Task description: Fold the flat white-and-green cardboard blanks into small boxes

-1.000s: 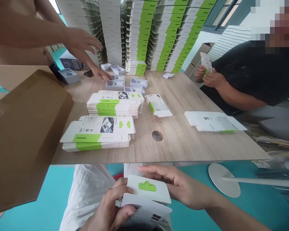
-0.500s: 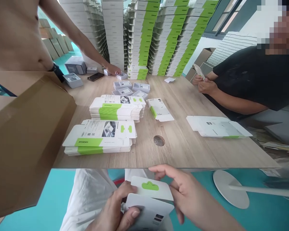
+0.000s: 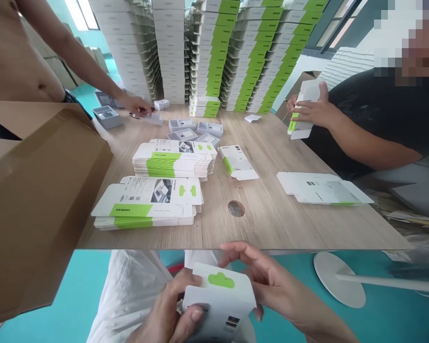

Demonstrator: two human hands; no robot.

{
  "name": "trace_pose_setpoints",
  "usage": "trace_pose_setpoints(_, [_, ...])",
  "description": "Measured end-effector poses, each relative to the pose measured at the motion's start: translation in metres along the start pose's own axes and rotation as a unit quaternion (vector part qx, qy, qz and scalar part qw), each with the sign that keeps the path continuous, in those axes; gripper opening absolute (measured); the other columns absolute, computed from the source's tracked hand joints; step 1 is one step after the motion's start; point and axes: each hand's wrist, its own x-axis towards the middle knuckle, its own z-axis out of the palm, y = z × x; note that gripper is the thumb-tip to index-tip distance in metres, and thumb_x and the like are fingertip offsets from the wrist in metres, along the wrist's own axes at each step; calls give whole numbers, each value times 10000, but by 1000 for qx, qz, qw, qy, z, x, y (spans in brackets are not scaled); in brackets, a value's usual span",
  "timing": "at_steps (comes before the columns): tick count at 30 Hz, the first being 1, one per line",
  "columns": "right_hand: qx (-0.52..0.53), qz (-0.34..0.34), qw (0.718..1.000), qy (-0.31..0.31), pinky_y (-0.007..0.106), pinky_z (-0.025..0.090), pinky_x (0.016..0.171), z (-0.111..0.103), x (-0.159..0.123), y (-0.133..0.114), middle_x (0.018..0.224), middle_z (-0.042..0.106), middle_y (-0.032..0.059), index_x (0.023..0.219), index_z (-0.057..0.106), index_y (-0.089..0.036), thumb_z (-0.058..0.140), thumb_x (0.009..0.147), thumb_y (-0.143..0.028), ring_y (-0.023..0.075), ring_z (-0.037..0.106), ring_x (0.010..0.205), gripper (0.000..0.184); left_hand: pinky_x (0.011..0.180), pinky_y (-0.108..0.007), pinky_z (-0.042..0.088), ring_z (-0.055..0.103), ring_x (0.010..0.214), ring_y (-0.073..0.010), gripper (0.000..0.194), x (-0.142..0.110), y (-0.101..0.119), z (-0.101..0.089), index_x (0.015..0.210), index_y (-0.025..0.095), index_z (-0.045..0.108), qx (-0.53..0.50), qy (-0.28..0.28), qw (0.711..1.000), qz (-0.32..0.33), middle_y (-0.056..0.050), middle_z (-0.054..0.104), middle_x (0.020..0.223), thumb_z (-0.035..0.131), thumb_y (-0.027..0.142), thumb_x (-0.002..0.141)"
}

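A small white carton (image 3: pixel 221 309) with a green hang-tab cutout on its top flap is held above my lap, below the table's front edge. My left hand (image 3: pixel 173 305) grips it from the left side, thumb on the near face and index finger by the flap. At the carton's right edge is my right hand (image 3: pixel 271 283), its fingers apart and curved around the far corner, with the index stretched past the flap. Part of the right hand is hidden behind the carton.
Two stacks of flat cartons, a nearer stack (image 3: pixel 139 209) and a farther stack (image 3: pixel 175 162), lie on the wooden table (image 3: pixel 264 224). Grey trays (image 3: pixel 182 136) sit behind them. An open cardboard box (image 3: pixel 39 205) stands left. Two co-workers handle things across the table.
The top flap now sits lower and closer to the carton's front panel. The right co-worker has raised a white carton; the left co-worker's hand has moved left with a tray.
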Motion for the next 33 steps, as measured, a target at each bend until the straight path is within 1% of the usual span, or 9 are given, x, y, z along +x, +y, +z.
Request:
trace_pose_setpoints(3, [7, 51, 999, 6, 189, 459, 586, 8, 7, -2, 1128, 719, 36, 1186, 728, -250, 862, 771, -354, 115, 616, 763, 449, 806, -269, 608, 715, 926, -190, 450, 6, 4, -2, 1525, 343, 404, 24, -29, 999, 26, -65, 695, 1193, 518, 388, 1092])
trace_pose_setpoints(6, [3, 44, 998, -33, 228, 494, 690, 8, 9, -6, 1000, 739, 23, 1163, 767, -235, 840, 787, -344, 144, 634, 823, 399, 746, -242, 576, 683, 877, -173, 323, 16, 7, -1, 1405, 295, 483, 33, -16, 999, 40, -58, 674, 1130, 487, 408, 1102])
trace_pose_setpoints(9, [10, 30, 994, -106, 239, 507, 685, -3, 10, -4, 979, 729, 26, 1304, 734, -248, 760, 892, -407, 122, 616, 748, 442, 715, -220, 546, 626, 773, -150, 205, 20, 6, 0, 1259, 267, 535, 44, 26, 998, 37, -2, 632, 927, 470, 394, 1111])
trace_pose_setpoints(11, [37, 19, 988, -146, 255, 534, 723, -12, 13, 2, 996, 740, 37, 1361, 714, -242, 768, 873, -411, 118, 633, 726, 519, 709, -223, 537, 601, 744, -145, 175, 20, 4, 1, 1216, 258, 544, 45, 38, 998, 34, 10, 615, 880, 478, 381, 1111])
trace_pose_setpoints(14, [66, 6, 981, -184, 267, 528, 646, -22, 20, 7, 897, 743, 38, 1375, 721, -200, 741, 813, -445, 108, 591, 574, 613, 681, -234, 540, 604, 745, -154, 163, 16, 3, 1, 1203, 254, 550, 19, 29, 999, 34, -1, 611, 876, 502, 372, 1101])
trace_pose_setpoints(19, [-104, 19, 983, -150, 224, 437, 586, -13, 23, -17, 884, 686, 35, 1417, 692, -209, 693, 921, -506, 121, 544, 651, 578, 723, -248, 585, 678, 843, -178, 245, 17, 7, -2, 1332, 277, 515, 28, -16, 998, 46, -40, 653, 980, 450, 374, 1116])
trace_pose_setpoints(23, [-206, 4, 966, -155, 216, 304, 533, -3, 20, -40, 737, 551, -24, 1037, 792, -167, 665, 970, -562, 88, 436, 611, 420, 684, -249, 579, 643, 794, -183, 252, 17, 8, -8, 1298, 268, 553, 62, -27, 995, 76, -31, 622, 924, 482, 406, 1100])
trace_pose_setpoints(27, [-214, 12, 963, -162, 207, 264, 479, -3, 21, -46, 649, 466, -55, 846, 696, -154, 677, 959, -586, 68, 388, 551, 447, 843, -266, 596, 684, 989, -188, 249, 14, 10, -15, 1317, 267, 533, 48, -66, 994, 76, -93, 647, 1179, 471, 383, 1106])
trace_pose_setpoints(33, [-159, 69, 969, -178, 169, 350, 397, -8, 32, -43, 681, 577, -59, 1072, 707, -146, 733, 908, -566, 46, 447, 439, 451, 920, -225, 570, 676, 1080, -162, 229, 13, 15, -22, 1325, 261, 535, 44, -105, 991, 66, -94, 643, 1247, 454, 316, 1118])
